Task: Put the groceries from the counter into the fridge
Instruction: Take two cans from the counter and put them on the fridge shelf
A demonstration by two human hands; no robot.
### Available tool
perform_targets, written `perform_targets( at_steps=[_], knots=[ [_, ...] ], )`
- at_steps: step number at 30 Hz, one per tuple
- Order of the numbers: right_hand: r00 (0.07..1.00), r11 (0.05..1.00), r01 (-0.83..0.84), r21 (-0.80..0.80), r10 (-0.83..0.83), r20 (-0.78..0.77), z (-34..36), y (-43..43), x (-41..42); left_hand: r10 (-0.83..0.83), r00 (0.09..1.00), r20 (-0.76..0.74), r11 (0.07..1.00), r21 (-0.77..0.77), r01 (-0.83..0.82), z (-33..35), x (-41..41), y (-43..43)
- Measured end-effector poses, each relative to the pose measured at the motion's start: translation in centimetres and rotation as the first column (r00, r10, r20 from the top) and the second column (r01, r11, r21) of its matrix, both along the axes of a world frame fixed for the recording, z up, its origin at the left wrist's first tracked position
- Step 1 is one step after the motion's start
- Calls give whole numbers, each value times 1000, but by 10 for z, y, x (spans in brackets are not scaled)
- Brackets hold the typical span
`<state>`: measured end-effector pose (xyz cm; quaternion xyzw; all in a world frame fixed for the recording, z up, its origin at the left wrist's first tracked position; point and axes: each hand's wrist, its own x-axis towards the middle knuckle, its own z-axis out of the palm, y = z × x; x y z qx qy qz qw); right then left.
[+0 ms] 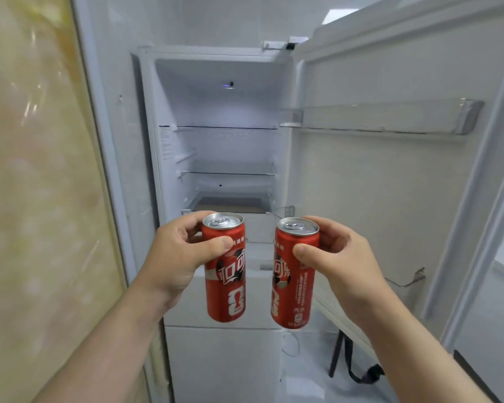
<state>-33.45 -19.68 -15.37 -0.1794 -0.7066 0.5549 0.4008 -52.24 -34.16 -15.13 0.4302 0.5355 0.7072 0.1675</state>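
The left slim red aluminium can (226,269) and right slim red aluminium can (294,274) hang upright (long axes near vertical), the fingers of the left hand (181,257) and right hand (338,257) clamped round their tops. Farther off, in the open white fridge (216,97), a glass shelf (227,173) seems bare, with both hands equally near.

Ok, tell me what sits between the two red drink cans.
Nothing: the head view shows a bare gap between the left red metal can and the right red metal can, only the open white fridge behind.
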Motion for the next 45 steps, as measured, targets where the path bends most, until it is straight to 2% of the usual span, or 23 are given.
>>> perform_targets(
  at_steps=[12,26,38,45],
  knots=[
    [999,998,-47,33,47,6,15,29,-86,118,991,-59,993,8,-118,10,-77,21],
    [1000,997,-4,74,5,-8,36,106,-247,139,983,-118,990,40,-135,29,-236,99],
    [994,994,5,107,7,-112,89,157,-360,193,968,-163,980,87,-180,91,-328,163],
    [979,996,-12,94,30,-199,119,203,-403,248,962,-119,965,117,-234,119,-362,212]
  ],
)
